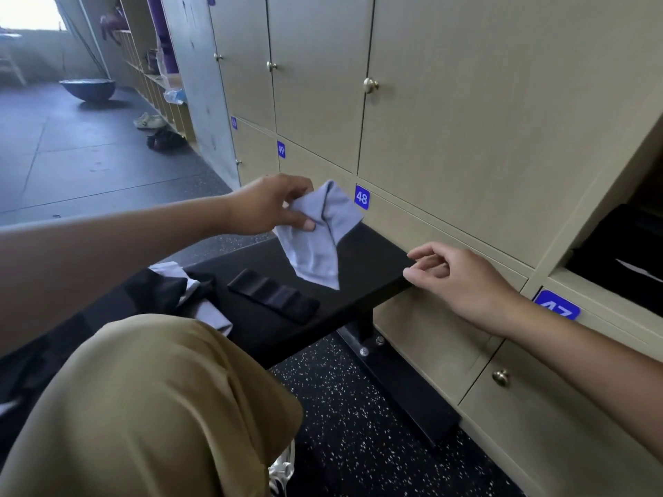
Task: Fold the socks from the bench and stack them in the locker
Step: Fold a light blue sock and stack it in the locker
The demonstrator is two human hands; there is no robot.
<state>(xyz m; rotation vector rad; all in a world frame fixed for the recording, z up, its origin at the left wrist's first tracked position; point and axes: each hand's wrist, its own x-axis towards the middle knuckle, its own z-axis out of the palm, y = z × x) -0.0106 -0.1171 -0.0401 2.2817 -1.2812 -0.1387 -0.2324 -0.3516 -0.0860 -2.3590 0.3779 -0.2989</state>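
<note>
My left hand [276, 204] pinches a light blue sock [315, 238] and holds it up over the black bench [358, 267]; the sock hangs down with its tip near the bench top. A folded black sock [274, 295] lies flat on the bench just below it. A pile of black and light blue socks [186, 292] sits on the bench by my knee. My right hand [455, 278] hovers at the bench's far corner with fingers loosely curled, holding nothing. The open locker [610, 245] is at the right, with dark folded items inside.
Closed beige lockers numbered 47 to 49 [361, 197] with brass knobs line the wall behind the bench. My knee in tan trousers [161, 389] fills the lower left. The bench leg [366, 322] is bolted to the speckled floor. Shoes [150, 120] lie by distant shelves.
</note>
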